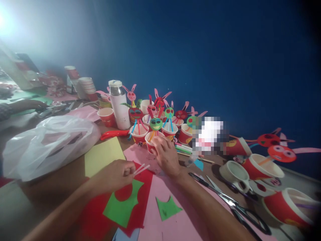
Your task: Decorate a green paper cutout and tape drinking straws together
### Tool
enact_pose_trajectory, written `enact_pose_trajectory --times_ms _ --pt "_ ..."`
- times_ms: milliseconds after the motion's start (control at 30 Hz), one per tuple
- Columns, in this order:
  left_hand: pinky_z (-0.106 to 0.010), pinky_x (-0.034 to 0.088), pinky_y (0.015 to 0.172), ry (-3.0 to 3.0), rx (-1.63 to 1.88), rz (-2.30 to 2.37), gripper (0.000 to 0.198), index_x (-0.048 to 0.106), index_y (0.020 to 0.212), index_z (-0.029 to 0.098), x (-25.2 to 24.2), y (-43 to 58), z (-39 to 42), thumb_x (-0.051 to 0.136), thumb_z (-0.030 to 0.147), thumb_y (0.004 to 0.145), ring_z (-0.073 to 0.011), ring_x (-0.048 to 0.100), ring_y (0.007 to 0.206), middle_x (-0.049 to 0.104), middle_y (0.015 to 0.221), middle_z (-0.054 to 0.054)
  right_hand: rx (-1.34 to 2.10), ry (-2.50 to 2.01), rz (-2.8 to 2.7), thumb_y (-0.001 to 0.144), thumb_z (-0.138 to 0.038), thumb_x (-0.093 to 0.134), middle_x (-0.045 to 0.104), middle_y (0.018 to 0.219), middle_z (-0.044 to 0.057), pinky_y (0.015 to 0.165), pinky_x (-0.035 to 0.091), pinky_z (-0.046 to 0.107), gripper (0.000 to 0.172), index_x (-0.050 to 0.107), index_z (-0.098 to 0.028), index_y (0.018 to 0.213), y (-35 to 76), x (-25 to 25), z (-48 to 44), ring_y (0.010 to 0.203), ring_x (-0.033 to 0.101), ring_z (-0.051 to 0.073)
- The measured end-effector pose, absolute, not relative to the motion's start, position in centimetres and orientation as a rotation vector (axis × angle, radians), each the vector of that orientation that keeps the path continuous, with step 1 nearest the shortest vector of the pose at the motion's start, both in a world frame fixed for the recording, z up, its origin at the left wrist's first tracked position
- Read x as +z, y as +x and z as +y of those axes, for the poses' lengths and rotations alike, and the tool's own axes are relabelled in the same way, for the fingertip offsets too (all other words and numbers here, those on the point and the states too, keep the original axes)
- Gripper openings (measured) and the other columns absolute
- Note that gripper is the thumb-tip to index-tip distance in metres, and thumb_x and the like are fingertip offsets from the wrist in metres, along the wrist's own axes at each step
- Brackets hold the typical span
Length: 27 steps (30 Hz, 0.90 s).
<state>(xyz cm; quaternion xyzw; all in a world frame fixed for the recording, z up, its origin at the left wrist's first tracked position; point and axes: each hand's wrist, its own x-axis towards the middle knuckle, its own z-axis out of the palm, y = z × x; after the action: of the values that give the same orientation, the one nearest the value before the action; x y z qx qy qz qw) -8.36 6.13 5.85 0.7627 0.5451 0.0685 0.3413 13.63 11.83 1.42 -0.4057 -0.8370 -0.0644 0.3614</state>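
My left hand (122, 172) is closed in a fist over red paper, with thin white strips (142, 169) sticking out of it. Fingers curled, my right hand (167, 155) is at the rim of a paper cup (149, 147), its fingertips partly hidden against the cup's front. In that cup stands a figure with a green face (155, 124), dark eyes and red ears. Under my left wrist lies a cut green paper piece (120, 212) on red paper (147, 187). A smaller green scrap (168, 208) lies on pink paper (180, 222).
Behind stand several cups with paper-faced figures (169, 112) and a white bottle (120, 108). At left are a plastic bag (50, 140) and yellow paper (105, 157). Scissors (233, 202), a mug (233, 172) and more cups (262, 165) lie right. Another person's hand (32, 106) is far left.
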Motion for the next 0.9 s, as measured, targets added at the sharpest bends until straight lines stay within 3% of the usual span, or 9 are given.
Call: enact_pose_trajectory --times_ms 500,700,767,833,900 --pt "-0.022 0.028 0.051 1.940 0.120 1.430 0.014 0.054 0.068 0.019 8.8 -7.1 5.8 0.045 0.027 0.075 -0.0115 0.041 0.055 0.047 0.058 0.004 -0.194 -1.067 -2.178 0.091 -0.011 0.044 0.057 0.124 0.014 0.100 0.041 0.047 0.035 0.052 -0.016 0.125 14.3 1.6 12.4 0.119 0.047 0.027" --pt "-0.021 0.028 0.050 1.877 0.182 1.429 0.013 0.053 0.071 0.018 8.2 -7.9 5.2 0.044 0.027 0.076 -0.0102 0.037 0.053 0.042 0.056 0.005 -0.131 -1.038 -2.179 0.089 -0.019 0.050 0.057 0.125 0.014 0.100 0.039 0.048 0.034 0.052 -0.017 0.123 15.8 3.6 8.8 0.121 0.046 0.030" --pt "-0.021 0.028 0.050 1.875 0.243 1.450 0.013 0.053 0.071 0.019 7.6 -8.0 4.8 0.044 0.027 0.076 -0.0096 0.035 0.052 0.041 0.055 0.006 -0.093 -1.028 -2.183 0.089 -0.020 0.051 0.061 0.119 0.013 0.093 0.043 0.046 0.031 0.053 -0.018 0.120 16.6 3.9 6.3 0.114 0.052 0.028" --pt "-0.021 0.029 0.050 1.877 0.321 1.442 0.014 0.055 0.071 0.018 7.3 -7.5 4.3 0.045 0.027 0.076 -0.0095 0.035 0.052 0.041 0.056 0.005 0.002 -1.025 -2.192 0.089 -0.021 0.051 0.066 0.106 0.010 0.083 0.048 0.040 0.025 0.056 -0.020 0.113 17.1 4.1 3.6 0.098 0.060 0.025" --pt "-0.021 0.030 0.050 1.894 0.396 1.361 0.014 0.058 0.071 0.018 7.3 -6.2 3.7 0.046 0.024 0.074 -0.0097 0.036 0.053 0.043 0.059 0.004 0.494 -1.110 -2.102 0.087 -0.024 0.054 0.067 0.095 0.006 0.078 0.049 0.036 0.020 0.060 -0.023 0.106 17.4 4.2 1.4 0.088 0.062 0.022"
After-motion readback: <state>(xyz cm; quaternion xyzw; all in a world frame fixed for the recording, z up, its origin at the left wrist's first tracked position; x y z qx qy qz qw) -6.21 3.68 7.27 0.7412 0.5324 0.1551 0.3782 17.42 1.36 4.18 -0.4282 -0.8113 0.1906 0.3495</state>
